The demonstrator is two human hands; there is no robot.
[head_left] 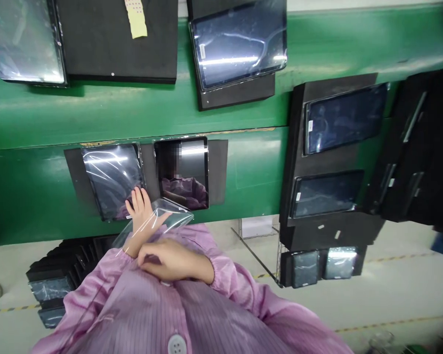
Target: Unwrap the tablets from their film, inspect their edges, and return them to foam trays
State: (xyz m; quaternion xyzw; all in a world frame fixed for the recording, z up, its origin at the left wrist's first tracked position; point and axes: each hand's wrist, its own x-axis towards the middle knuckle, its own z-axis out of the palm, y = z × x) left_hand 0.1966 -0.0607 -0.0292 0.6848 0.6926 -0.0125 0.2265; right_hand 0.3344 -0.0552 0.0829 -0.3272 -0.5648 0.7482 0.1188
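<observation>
My left hand (142, 211) reaches forward with its fingers stretched out, the fingertips against the lower edge of a film-wrapped tablet (112, 179) that lies on a black foam pad on the green conveyor (40, 123). A sheet of clear film (166, 214) lies across that hand's thumb and wrist. My right hand (168, 260) crosses over my left forearm with its fingers curled at the film's near edge. A second tablet (184, 172) with a bare, reflecting screen lies right beside the first. Both arms wear pink sleeves.
More tablets on black foam pads ride the conveyor: far left (25, 42), centre top (239, 42), and two on a pad at the right (339, 118). Stacked black trays (59, 280) stand on the floor at the lower left, and a rack with wrapped tablets (317, 268) at the lower right.
</observation>
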